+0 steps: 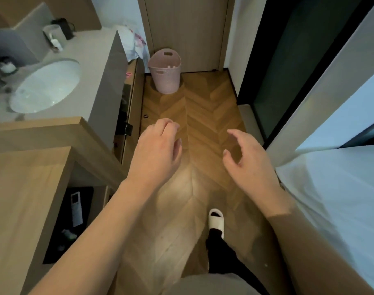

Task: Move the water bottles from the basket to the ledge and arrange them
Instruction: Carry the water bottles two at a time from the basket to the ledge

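A pale pink basket [165, 71] stands on the wooden floor at the far end of the corridor, in front of a closed door. A small pale shape shows inside its rim; whether it is a bottle I cannot tell. My left hand [158, 150] hovers over the floor with its fingers loosely curled, holding nothing. My right hand [247, 154] hangs beside it, fingers spread and relaxed, also holding nothing. Both hands are well short of the basket. A wooden ledge [39, 128] runs along the left below the sink counter.
A grey counter [92, 60] with a round sink [47, 86] and cups fills the left side. A bed with white sheets [341, 199] lies on the right. A dark glass panel [288, 60] stands further right. My foot in a white slipper [216, 221] is on the herringbone floor.
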Demonstrator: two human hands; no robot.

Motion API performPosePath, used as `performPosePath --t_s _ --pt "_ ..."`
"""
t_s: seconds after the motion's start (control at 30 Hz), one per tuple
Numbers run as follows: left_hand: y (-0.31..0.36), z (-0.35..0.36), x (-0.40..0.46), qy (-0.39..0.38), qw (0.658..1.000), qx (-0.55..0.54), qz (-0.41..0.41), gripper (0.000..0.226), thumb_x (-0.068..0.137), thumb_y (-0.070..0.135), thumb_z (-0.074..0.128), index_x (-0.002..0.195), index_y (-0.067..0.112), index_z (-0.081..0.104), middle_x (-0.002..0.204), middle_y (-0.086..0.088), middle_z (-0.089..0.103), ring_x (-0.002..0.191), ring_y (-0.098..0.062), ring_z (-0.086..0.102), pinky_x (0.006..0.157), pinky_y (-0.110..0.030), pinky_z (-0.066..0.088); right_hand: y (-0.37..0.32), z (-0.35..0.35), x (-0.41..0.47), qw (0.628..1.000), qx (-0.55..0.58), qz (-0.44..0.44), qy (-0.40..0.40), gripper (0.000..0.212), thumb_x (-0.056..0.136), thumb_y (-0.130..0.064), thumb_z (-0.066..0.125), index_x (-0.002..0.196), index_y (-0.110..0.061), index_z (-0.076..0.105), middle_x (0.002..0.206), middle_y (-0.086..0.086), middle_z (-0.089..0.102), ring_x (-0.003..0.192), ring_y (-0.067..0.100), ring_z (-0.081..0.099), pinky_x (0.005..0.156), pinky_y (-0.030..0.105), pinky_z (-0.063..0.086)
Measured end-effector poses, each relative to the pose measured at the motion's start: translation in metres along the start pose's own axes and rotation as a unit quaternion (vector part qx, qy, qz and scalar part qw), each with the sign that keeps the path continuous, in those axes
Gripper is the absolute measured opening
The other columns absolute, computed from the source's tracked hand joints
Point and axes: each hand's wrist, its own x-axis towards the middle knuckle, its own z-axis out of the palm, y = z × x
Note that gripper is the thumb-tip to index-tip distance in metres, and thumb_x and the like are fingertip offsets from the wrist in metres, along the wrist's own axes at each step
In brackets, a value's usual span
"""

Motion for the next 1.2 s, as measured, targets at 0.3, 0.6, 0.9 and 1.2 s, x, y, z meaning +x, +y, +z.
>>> performPosePath --t_s 0.3,0.6,0.9,1.2 --pt "0.013 0.069 0.218 -0.011 1.000 0.011 -0.004 0.032 0.092 0.023 0.058 0.121 0.009 0.058 0.122 -0.008 0.056 0.105 -0.027 0.057 0.091 -0.043 0.050 0.084 -0.028 0.211 1.000 0.011 0.013 -0.013 0.050 0.097 -0.034 0.053 0.145 -0.028 0.040 0.143 -0.007 0.046 0.104 0.019 0.061 0.094 0.038 0.053" --pt "-0.037 0.140 0.377 -0.027 0.998 0.001 -0.052 0.034 0.093 0.027 0.058 0.125 0.015 0.057 0.126 -0.003 0.057 0.113 -0.019 0.055 0.097 -0.034 0.047 0.122 0.001 0.399 0.999 0.018 0.004 -0.040 0.053 0.095 -0.025 0.060 0.145 -0.025 0.043 0.143 -0.004 0.049 0.128 0.013 0.048 0.105 0.030 0.045" --pt "-0.122 0.192 0.597 0.002 0.998 -0.007 -0.058 0.034 0.092 0.025 0.058 0.123 0.012 0.059 0.123 -0.007 0.059 0.108 -0.021 0.057 0.093 -0.034 0.046 0.130 0.033 0.637 0.998 -0.019 -0.017 -0.063 0.052 0.095 -0.027 0.060 0.144 -0.027 0.042 0.144 -0.007 0.047 0.131 0.010 0.045 0.106 0.027 0.041" --pt "-0.172 0.248 0.777 -0.039 0.997 -0.005 -0.067 0.034 0.089 0.023 0.061 0.120 0.010 0.060 0.120 -0.010 0.060 0.106 -0.025 0.058 0.092 -0.036 0.047 0.166 0.060 0.831 0.994 0.017 -0.002 -0.108 0.053 0.095 -0.029 0.055 0.146 -0.031 0.037 0.147 -0.010 0.043 0.120 0.012 0.052 0.099 0.040 0.051"
